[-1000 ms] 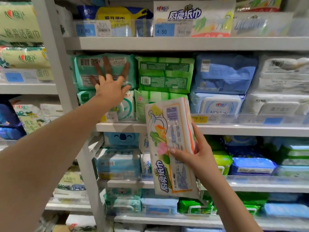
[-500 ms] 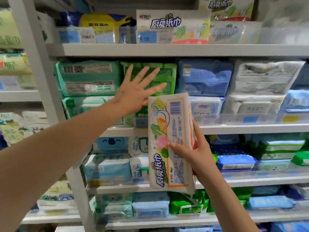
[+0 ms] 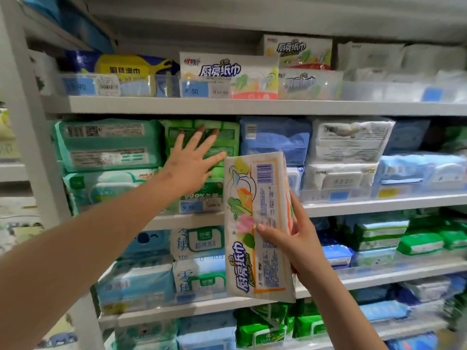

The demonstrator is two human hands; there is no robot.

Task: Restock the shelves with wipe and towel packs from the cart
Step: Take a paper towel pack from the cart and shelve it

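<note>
My right hand [image 3: 290, 238] grips a white kitchen towel pack [image 3: 255, 223] with orange trim and blue lettering, held upright in front of the shelves. My left hand [image 3: 192, 157] is stretched out with straight, spread fingers pressing flat on a green wipe pack [image 3: 227, 137] on the second shelf. Matching kitchen towel packs [image 3: 227, 74] stand on the top shelf [image 3: 252, 106], above both hands. The cart is out of view.
White shelving holds tightly packed rows: teal wipe packs [image 3: 106, 145] left of my left hand, blue packs [image 3: 275, 140] and white packs [image 3: 348, 142] to its right. A white upright post [image 3: 30, 137] bounds the bay on the left. Lower shelves carry more blue and green packs.
My left hand moved right from the teal pack onto the green pack and now presses on it. The view tilted upward, showing more of the top shelf. My right hand keeps holding the towel pack.
</note>
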